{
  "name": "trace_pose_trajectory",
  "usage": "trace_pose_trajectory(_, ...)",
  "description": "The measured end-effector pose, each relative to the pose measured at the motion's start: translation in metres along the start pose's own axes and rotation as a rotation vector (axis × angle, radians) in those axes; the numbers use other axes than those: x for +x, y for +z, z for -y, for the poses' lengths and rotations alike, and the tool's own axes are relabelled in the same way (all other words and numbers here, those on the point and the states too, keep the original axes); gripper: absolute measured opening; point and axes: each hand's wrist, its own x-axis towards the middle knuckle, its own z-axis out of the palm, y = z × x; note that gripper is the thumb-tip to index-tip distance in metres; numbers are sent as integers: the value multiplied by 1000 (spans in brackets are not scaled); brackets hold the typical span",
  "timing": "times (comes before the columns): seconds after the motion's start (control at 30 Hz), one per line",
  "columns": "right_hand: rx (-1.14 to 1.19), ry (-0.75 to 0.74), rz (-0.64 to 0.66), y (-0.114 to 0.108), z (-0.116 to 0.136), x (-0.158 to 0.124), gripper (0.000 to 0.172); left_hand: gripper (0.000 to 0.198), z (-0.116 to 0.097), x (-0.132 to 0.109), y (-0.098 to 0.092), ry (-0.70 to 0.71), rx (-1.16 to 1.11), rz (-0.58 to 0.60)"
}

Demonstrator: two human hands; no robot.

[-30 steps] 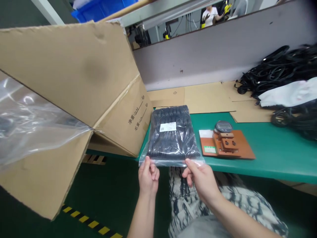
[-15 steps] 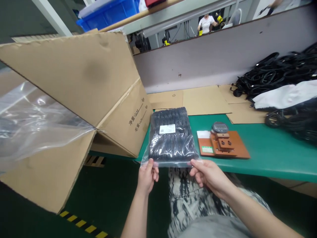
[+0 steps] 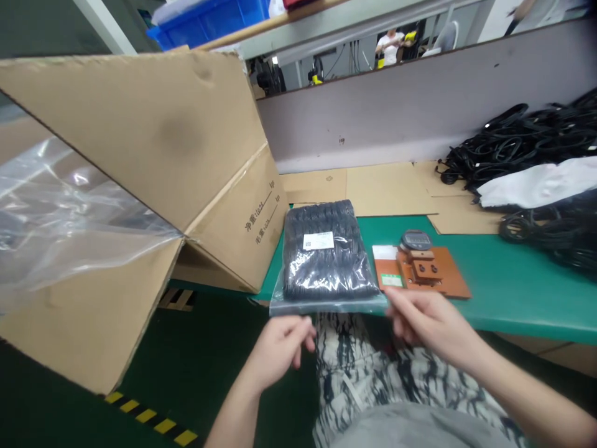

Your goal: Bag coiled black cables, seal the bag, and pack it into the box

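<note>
Grip released, both hands empty: left hand (image 3: 277, 348) curled just below bag's near edge, right hand (image 3: 433, 323) just beside its corner, not clenching. Head view: clear plastic bag of coiled black cable (image 3: 325, 261) lies on our green bench (image 3: 513, 305) edge, between cardboard carton (image 3: 140, 143) and orange board (image 3: 451, 272) with digital gauge (image 3: 416, 240)

Black cables (image 3: 324, 252) in the middle, green bench (image 3: 513, 298) to their right, blue crate (image 3: 205, 22) upper left, black-and-white marbled trousers (image 3: 373, 367) at the bottom (kinda tie-dye, honestly), yellow-and-black hazard tape (image 3: 149, 415) lower left.
</note>
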Motion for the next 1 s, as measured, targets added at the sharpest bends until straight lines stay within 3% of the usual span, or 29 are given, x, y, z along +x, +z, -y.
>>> trace_pose_trajectory(0.07, -324, -407, -63, 6, 20, 19, 50, 45, -31, 16, -3, 272, 248, -357)
trace_pose_trajectory(0.1, -471, -570, -54, 12, 27, 33, 43, 38, -43, 30, -1, 381, 386, -466)
trace_pose_trajectory(0.17, -793, -736, -8, 28, 31, 63, 50, 44, -55, 64, 5, 434, 770, -532)
trace_pose_trajectory(0.23, -1010, -706, -16, 42, 24, 87, 58, 56, -52, 93, 14, 286, 970, -537)
trace_pose_trajectory(0.33, -1125, -705, -63, 49, 9, 102, 60, 60, -37, 114, 24, 244, 1030, -554)
trace_pose_trajectory(0.57, -1144, -687, -99, 42, 2, 98, 61, 61, -32, 109, 27, 242, 1013, -543)
trace_pose_trajectory(0.7, -1132, -634, -28, 44, 10, 103, 61, 59, -37, 109, 17, 218, 1036, -425)
trace_pose_trajectory(0.87, -1081, -651, -132, 51, 22, 120, 60, 62, -41, 121, 7, 172, 1031, -493)
trace_pose_trajectory(1.0, -1049, -605, -99, 53, 19, 126, 61, 63, -36, 128, 8, 145, 1024, -457)
